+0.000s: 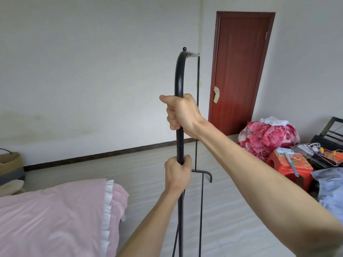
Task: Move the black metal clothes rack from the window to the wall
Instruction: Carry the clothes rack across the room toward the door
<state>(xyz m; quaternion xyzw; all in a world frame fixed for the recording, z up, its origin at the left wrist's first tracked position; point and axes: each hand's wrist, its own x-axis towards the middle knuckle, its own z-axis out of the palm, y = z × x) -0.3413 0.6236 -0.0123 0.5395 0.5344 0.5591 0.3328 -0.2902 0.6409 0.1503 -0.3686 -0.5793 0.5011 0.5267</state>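
I hold the black metal clothes rack (178, 84) upright at the centre of the frame, its near post curving over at the top to a small ball knob. My right hand (181, 113) wraps the post higher up, fingers (171, 118) curled fully round it; my left hand (178, 172) clamps the same post just below. Behind the rack stands a plain white wall (92, 71), with a dark red wooden door (239, 71) at upper right. A pink bed cover (55, 216) fills the lower left.
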